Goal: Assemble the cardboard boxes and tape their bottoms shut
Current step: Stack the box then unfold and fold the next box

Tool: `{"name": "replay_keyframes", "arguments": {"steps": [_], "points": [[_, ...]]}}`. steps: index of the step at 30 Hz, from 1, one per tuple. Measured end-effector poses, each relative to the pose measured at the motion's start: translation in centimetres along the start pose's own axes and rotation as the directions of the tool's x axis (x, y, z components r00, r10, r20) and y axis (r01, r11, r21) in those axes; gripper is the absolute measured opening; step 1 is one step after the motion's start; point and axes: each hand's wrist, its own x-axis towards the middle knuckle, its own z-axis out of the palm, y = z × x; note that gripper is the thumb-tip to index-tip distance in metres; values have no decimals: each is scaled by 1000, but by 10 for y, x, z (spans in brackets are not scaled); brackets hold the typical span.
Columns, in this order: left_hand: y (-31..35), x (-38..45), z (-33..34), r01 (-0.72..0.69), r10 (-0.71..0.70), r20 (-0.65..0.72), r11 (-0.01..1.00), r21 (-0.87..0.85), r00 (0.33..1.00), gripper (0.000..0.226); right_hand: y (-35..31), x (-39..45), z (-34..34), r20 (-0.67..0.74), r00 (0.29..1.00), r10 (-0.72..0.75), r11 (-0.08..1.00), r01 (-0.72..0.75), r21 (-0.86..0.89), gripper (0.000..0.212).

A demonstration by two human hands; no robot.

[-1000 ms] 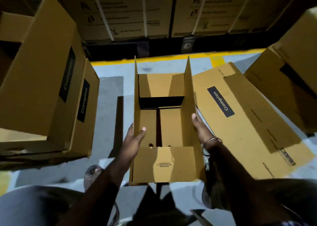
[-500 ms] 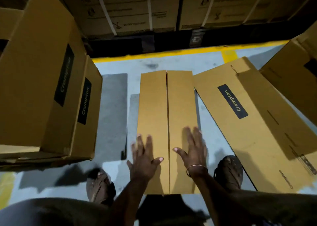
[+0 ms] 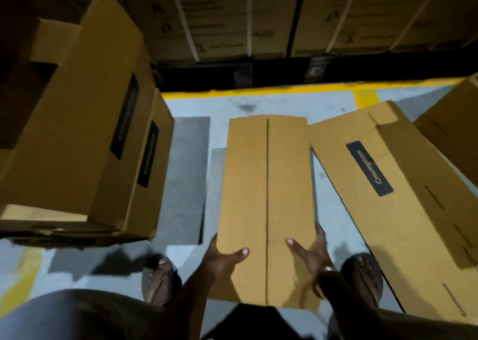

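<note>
A tall brown cardboard box (image 3: 266, 184) stands in front of me on the grey floor, its two flaps folded flat with a seam running down the middle. My left hand (image 3: 222, 258) grips the box's near left edge, thumb on top of the left flap and fingers down the side. My right hand (image 3: 310, 254) grips the near right edge, thumb on the right flap, fingers round the side; it is motion-blurred. No tape is in view.
Flattened Crompton boxes (image 3: 388, 184) lie on the floor to the right. Assembled boxes (image 3: 85, 138) are stacked on their sides at the left. Strapped cartons (image 3: 258, 16) on a pallet stand behind a yellow floor line (image 3: 258, 90). My sandalled feet (image 3: 160, 277) flank the box.
The upright flaps were folded down flat. My hands then slid from lying flat on the flaps out to the box's near side edges, which they now grip.
</note>
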Motion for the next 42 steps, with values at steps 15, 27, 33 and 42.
{"name": "replay_keyframes", "arguments": {"steps": [15, 27, 33, 42], "points": [[107, -107, -60, -444, 427, -121, 874, -199, 896, 116, -157, -107, -21, 178, 973, -145, 967, 102, 232, 132], [180, -343, -256, -755, 714, -543, 622, 205, 441, 82, -246, -289, 127, 387, 812, -437, 825, 190, 532, 115], [155, -380, -349, -740, 658, -598, 655, 154, 457, 77, -274, -359, 190, 492, 785, -376, 891, 161, 425, 98], [144, -369, -458, -673, 540, -635, 738, 41, 553, 81, -311, -421, 262, 533, 764, -363, 930, 259, 263, 108]]}}
